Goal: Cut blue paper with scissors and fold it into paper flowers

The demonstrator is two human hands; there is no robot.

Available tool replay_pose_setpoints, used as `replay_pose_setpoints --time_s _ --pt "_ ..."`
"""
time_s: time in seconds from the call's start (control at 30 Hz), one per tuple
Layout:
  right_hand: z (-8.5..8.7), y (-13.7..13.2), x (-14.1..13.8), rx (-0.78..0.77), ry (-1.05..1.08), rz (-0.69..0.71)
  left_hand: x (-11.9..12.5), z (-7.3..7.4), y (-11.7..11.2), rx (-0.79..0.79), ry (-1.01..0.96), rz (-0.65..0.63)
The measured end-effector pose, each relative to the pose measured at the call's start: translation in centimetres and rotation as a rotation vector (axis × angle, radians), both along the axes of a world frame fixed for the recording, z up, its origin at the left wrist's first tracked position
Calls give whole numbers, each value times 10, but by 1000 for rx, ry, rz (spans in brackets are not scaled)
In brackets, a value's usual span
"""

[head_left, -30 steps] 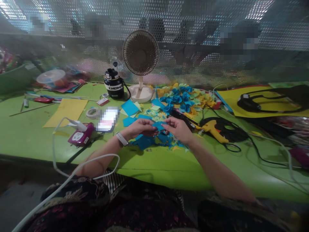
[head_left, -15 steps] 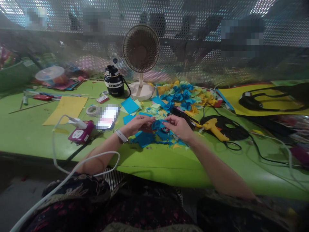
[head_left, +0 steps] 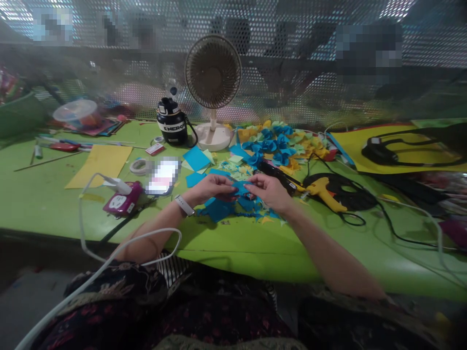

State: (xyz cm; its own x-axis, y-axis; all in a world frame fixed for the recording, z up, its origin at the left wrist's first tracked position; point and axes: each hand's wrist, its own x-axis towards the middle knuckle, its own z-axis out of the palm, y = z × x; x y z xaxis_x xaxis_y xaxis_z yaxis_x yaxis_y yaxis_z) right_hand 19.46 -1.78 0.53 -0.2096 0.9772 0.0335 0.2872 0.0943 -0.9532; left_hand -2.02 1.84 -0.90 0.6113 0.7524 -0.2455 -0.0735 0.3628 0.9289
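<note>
A small piece of blue paper is stretched between my two hands, just above the table. My left hand, with a white band at the wrist, pinches its left edge. On the opposite edge, the thumb and fingers of my right hand are closed. Beneath them lie blue paper pieces and small blue and yellow scraps. Behind my hands is a heap of folded blue paper flowers with yellow and pale green ones around it.
A yellow glue gun with a black cord lies right of my hands. To the left are a phone, a tape roll, a purple power adapter and yellow paper. A fan and a black bottle stand behind.
The blue paper looked curved and raised between my fingers; now it lies flatter and more level. My hands have stayed almost in place.
</note>
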Motion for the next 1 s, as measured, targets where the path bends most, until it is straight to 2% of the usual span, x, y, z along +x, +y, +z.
replay_pose_setpoints --time_s 0.53,0.73,0.83,0.9,0.93,1.0 --pt "-8 5 2 -11 31 18 1 -2 1 4 11 34" --pt "-10 7 1 6 -23 5 0 0 0 29 23 62" --pt "-1 4 5 135 -153 -88 -2 4 1 29 18 119" --pt "9 0 9 268 -334 -124 -4 7 4 37 30 172" --pt "14 -3 11 297 -441 -70 -6 8 6 44 41 191" --pt "21 -8 14 287 -624 131 -9 9 10 66 63 216"
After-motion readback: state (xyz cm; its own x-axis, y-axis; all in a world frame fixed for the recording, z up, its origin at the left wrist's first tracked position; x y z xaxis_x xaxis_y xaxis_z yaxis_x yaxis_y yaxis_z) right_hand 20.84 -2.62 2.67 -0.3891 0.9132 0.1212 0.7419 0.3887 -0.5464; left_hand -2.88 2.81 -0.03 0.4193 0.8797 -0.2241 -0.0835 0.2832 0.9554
